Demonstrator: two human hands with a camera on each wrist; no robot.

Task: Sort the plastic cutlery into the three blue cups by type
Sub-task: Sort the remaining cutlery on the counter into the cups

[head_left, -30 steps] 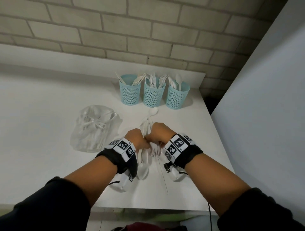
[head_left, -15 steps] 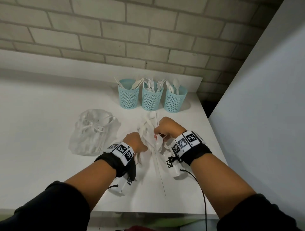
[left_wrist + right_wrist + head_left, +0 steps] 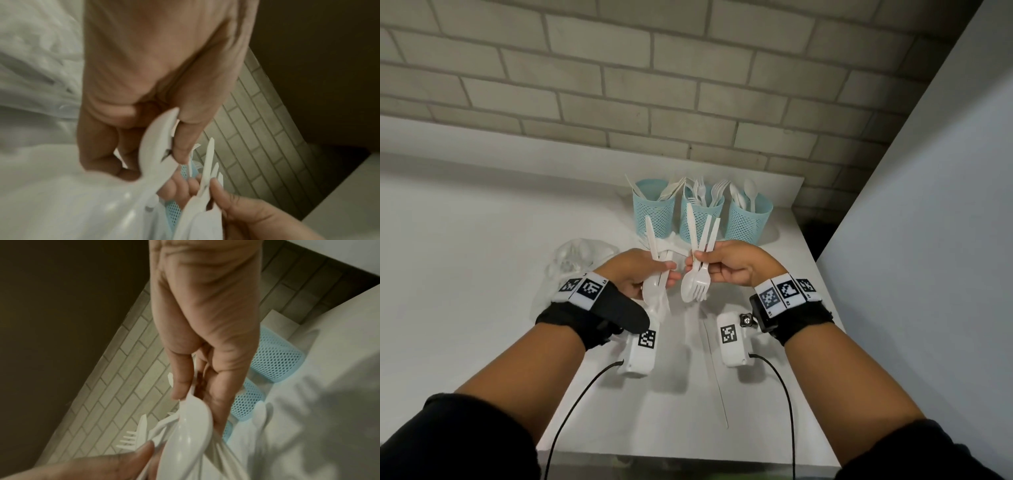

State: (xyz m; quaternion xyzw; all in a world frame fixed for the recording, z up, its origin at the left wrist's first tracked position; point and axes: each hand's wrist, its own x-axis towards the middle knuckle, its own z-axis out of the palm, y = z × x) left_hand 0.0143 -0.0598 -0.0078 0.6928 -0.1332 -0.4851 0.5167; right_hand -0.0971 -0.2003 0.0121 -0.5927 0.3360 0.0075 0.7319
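Left hand (image 3: 156, 91) pinching white cutlery (image 3: 158, 146), brick wall (image 3: 257, 146) behind

Beyond both hands, three blue mesh plastic cups (image 3: 701, 219) stand side by side against the pale brick wall (image 3: 654, 85), white cutlery bristling from their mouths. Just left of the left hand (image 3: 635, 274) lies a crumpled clear plastic bag (image 3: 578, 255). Bare white worktop (image 3: 465, 274) spreads farther left. A grey panel (image 3: 928, 240) closes off the right hand (image 3: 736, 265)'s outer side.

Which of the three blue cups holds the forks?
The middle cup holds them: fork tines stand above its rim. The left cup shows flat, knife-like pieces, and the right cup shows rounded spoon bowls.
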